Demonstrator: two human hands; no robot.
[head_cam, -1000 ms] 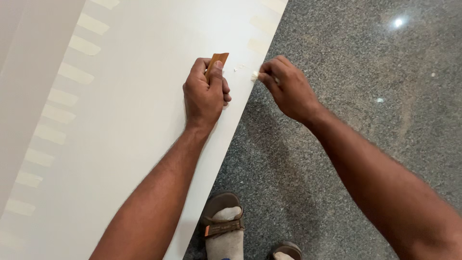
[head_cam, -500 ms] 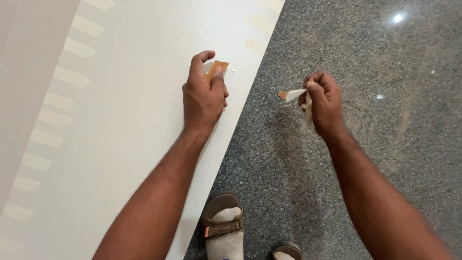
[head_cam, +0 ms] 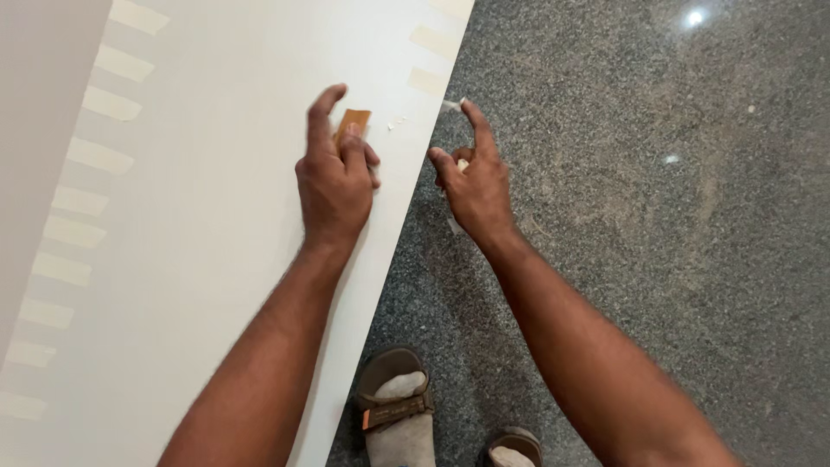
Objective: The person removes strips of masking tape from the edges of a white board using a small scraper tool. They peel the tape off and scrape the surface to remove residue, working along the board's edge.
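Head view: orange scraper (head_cam: 354, 119) under left hand (head_cam: 335, 186), right hand (head_cam: 474, 186) just beside.

Brightness: even, soft daylight-like level; nothing dim.
Light source: overhead, shown by a small white glare spot on the speckled grey polished stone floor (head_cam: 694, 16).
Secondary reflection: a fainter glint lower on the same floor, right of centre.
White flat panel (head_cam: 216, 216): bright, near washed out; the pale tape strips along its left side read low in contrast.
Shadows: soft, dark patch on the floor under the right forearm (head_cam: 596, 363); no hard edges.
Blur: slight motion smear on both hands, strongest at the right hand (head_cam: 475, 186) fingertips; lower left panel area soft.
Edge distortion: none noticeable.
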